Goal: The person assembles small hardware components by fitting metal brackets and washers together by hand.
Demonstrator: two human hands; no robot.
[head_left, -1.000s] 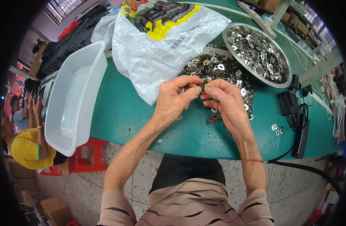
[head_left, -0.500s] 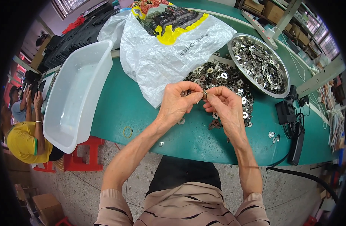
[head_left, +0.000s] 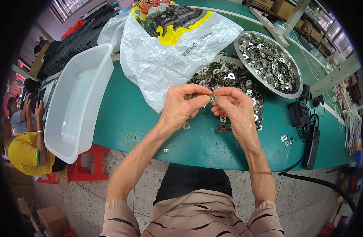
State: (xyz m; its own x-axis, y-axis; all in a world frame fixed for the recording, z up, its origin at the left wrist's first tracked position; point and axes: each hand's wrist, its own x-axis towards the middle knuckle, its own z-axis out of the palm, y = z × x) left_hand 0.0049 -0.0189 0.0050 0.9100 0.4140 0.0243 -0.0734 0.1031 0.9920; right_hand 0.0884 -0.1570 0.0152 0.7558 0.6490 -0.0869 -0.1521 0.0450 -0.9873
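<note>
My left hand (head_left: pixel 176 106) and my right hand (head_left: pixel 236 112) meet over the table, thumbs and forefingers pinched together. Between their tips is a small shiny metal piece (head_left: pixel 212 99), partly covered by the fingers. Just beyond the hands spreads a heap of flat metal pieces (head_left: pixel 230 76), many ring-like with a slotted hole. Some strays lie below my hands, including one silver piece (head_left: pixel 186 125) near my left wrist. A steel bowl (head_left: pixel 295 95) full of similar pieces stands to the right of the heap.
A white woven sack (head_left: pixel 150 71) lies behind my left hand. On the left is a translucent plastic tub (head_left: pixel 104 89). Black adapters and cables (head_left: pixel 300 114) occupy the table's right side. A person in a yellow shirt (head_left: pixel 25 152) sits at far left, near a red stool (head_left: pixel 92 166).
The small metal piece shows more of its flat face between my fingertips. Both hands stay pinched together in nearly the same place, while the view has shifted slightly.
</note>
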